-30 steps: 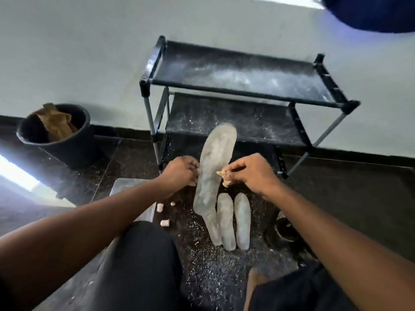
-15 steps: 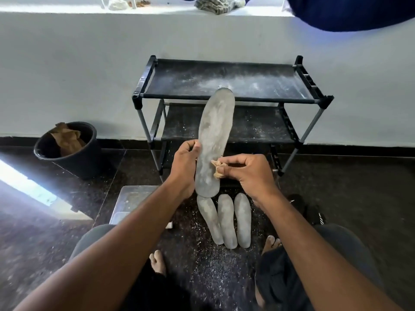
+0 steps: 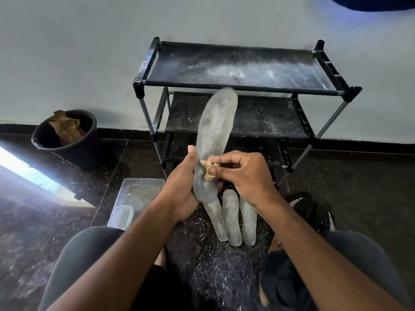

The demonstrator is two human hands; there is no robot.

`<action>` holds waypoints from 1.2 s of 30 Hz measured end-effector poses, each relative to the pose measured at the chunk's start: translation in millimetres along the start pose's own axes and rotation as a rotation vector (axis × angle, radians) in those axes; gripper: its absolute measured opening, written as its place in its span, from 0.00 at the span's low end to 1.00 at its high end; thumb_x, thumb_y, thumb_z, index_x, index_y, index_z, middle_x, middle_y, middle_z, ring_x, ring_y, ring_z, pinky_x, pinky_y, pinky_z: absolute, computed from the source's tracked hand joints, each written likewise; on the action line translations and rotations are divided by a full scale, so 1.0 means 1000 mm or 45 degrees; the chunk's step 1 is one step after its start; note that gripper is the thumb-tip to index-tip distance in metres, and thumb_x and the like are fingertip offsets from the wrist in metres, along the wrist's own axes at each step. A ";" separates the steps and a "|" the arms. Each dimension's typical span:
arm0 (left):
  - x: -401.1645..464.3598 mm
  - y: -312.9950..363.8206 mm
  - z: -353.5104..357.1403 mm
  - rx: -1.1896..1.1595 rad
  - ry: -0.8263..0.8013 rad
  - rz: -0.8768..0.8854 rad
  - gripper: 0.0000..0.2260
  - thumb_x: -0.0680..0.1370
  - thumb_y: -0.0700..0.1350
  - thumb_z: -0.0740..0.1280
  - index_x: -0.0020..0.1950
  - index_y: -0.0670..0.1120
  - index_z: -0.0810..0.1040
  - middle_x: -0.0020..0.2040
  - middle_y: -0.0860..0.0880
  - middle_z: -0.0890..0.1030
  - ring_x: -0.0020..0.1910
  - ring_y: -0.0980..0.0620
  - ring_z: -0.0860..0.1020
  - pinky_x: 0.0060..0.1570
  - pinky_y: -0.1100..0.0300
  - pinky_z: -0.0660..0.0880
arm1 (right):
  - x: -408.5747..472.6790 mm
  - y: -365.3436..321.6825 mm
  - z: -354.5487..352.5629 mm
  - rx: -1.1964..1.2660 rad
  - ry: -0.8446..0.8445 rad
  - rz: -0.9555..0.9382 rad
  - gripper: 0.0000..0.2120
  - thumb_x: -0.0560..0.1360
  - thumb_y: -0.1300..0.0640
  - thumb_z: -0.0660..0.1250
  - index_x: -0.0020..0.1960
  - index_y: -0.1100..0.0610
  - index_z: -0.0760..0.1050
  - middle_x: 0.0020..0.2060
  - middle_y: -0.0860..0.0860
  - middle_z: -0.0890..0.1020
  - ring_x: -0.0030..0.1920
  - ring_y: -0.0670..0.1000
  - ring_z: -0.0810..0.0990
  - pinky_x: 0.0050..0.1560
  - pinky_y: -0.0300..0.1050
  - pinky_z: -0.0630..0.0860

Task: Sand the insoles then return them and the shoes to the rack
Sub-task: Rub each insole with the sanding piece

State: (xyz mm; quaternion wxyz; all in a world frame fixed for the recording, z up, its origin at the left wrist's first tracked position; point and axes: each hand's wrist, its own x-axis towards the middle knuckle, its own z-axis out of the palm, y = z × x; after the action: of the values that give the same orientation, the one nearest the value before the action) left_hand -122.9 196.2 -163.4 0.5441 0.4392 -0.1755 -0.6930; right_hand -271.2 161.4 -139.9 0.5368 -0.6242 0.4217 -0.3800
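Observation:
A grey insole [image 3: 214, 133] stands upright in front of me, its heel end gripped by my left hand [image 3: 183, 187]. My right hand [image 3: 244, 173] pinches a crumpled tan piece of sandpaper [image 3: 207, 169] and presses it against the insole's lower part. Three more grey insoles [image 3: 232, 218] lie side by side on the dark floor just below my hands. The black shoe rack [image 3: 242, 84] stands against the white wall behind the insole, its dusty shelves bare. A black shoe [image 3: 314, 209] with white marks lies on the floor to the right of my right forearm.
A black bucket [image 3: 67, 140] holding brown paper stands at the left by the wall. A clear plastic box [image 3: 137, 196] with a smaller container in it sits on the floor left of my hands. White dust covers the floor between my knees.
The held insole has tilted slightly to the right and my hands sit lower on it, nearer the heel. The sandpaper has slid down the insole. My head has tipped downwards.

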 end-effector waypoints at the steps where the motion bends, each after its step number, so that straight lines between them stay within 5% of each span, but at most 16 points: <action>1: 0.003 0.004 0.000 -0.003 -0.003 0.024 0.31 0.85 0.63 0.53 0.69 0.40 0.78 0.66 0.39 0.82 0.66 0.42 0.81 0.70 0.45 0.75 | 0.001 -0.001 0.001 -0.026 0.008 -0.057 0.10 0.70 0.65 0.78 0.51 0.61 0.85 0.46 0.50 0.87 0.44 0.53 0.86 0.45 0.56 0.84; 6: 0.025 0.022 -0.004 -0.055 -0.038 0.065 0.33 0.84 0.66 0.51 0.71 0.44 0.79 0.67 0.44 0.81 0.56 0.47 0.82 0.53 0.52 0.82 | -0.003 -0.005 -0.001 -0.268 0.039 -0.367 0.09 0.71 0.67 0.76 0.51 0.61 0.86 0.46 0.49 0.85 0.49 0.44 0.84 0.51 0.36 0.79; 10: 0.029 0.019 -0.006 -0.091 -0.155 -0.002 0.35 0.83 0.69 0.46 0.68 0.48 0.83 0.72 0.50 0.78 0.59 0.51 0.80 0.47 0.54 0.83 | -0.007 0.002 0.007 -0.435 -0.092 -0.368 0.10 0.71 0.69 0.75 0.52 0.62 0.85 0.45 0.51 0.83 0.46 0.42 0.83 0.48 0.29 0.77; 16: 0.026 0.019 -0.001 0.022 -0.171 0.059 0.35 0.84 0.67 0.45 0.66 0.48 0.84 0.71 0.47 0.80 0.63 0.50 0.78 0.62 0.57 0.78 | -0.003 0.005 0.028 -0.605 -0.096 -0.553 0.07 0.76 0.68 0.70 0.51 0.62 0.85 0.48 0.51 0.81 0.52 0.47 0.80 0.56 0.36 0.77; 22: 0.023 0.025 -0.004 -0.060 -0.220 0.075 0.36 0.84 0.67 0.45 0.63 0.48 0.86 0.70 0.48 0.80 0.51 0.53 0.80 0.51 0.60 0.82 | -0.005 0.009 0.033 -0.794 -0.089 -0.599 0.08 0.78 0.67 0.67 0.52 0.62 0.85 0.49 0.49 0.80 0.55 0.47 0.76 0.60 0.38 0.74; 26: 0.023 0.021 0.001 0.030 -0.257 0.065 0.36 0.85 0.66 0.44 0.73 0.42 0.77 0.71 0.45 0.80 0.58 0.54 0.83 0.54 0.62 0.80 | -0.003 0.005 0.037 -0.752 -0.043 -0.590 0.09 0.78 0.68 0.65 0.52 0.62 0.84 0.50 0.51 0.80 0.55 0.50 0.77 0.59 0.39 0.75; 30: 0.025 0.026 -0.003 -0.075 -0.225 0.087 0.32 0.85 0.65 0.45 0.72 0.47 0.77 0.72 0.46 0.79 0.56 0.50 0.78 0.56 0.59 0.82 | -0.004 0.007 0.026 -0.750 -0.089 -0.591 0.07 0.75 0.68 0.69 0.49 0.62 0.85 0.47 0.50 0.82 0.53 0.50 0.79 0.61 0.33 0.72; 36: 0.025 0.017 0.004 -0.003 -0.219 0.020 0.34 0.85 0.65 0.44 0.65 0.46 0.84 0.70 0.45 0.80 0.68 0.49 0.79 0.65 0.55 0.77 | 0.004 0.004 0.029 -0.567 -0.074 -0.475 0.07 0.75 0.69 0.70 0.47 0.62 0.86 0.44 0.51 0.83 0.50 0.49 0.81 0.55 0.42 0.78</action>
State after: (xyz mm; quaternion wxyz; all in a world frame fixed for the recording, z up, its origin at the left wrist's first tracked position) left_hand -116.7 166.4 -159.1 0.5328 0.3761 -0.2243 -0.7242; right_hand -243.8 167.5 -147.3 0.3194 -0.8041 0.3570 -0.3522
